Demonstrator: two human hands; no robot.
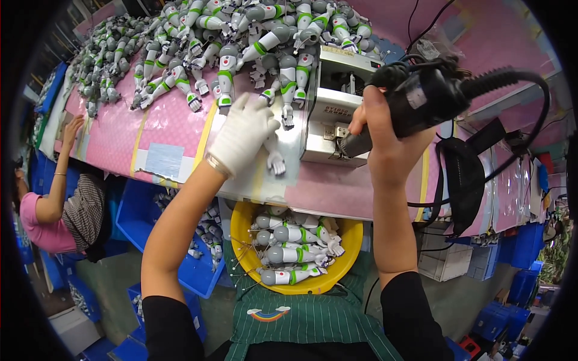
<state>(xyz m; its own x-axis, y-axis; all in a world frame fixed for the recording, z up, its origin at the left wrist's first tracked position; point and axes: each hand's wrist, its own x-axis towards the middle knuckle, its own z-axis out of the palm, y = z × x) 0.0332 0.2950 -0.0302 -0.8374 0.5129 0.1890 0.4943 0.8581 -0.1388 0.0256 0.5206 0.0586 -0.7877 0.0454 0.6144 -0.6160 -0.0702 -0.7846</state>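
My left hand (242, 135), in a white glove, is closed on a white toy arm (275, 157) at the table's front. The toy's small white hand sticks out beside the glove; the rest of it is hidden. In my right hand (388, 141) is a black electric screwdriver (424, 102), wrapped by bare fingers with the thumb on top. Its nose points down-left at the front of a white screw feeder (337, 111); whether the tip touches is hard to tell. More toy arms (226, 75), white and grey with green bands, lie just beyond my left hand.
A heap of toy arms (265, 42) covers the far table. Between me and the table, a yellow basin (239, 246) holds several toy arms. A thick black cable (539, 114) loops at right. Another person (51, 210) works at left near blue bins (135, 213).
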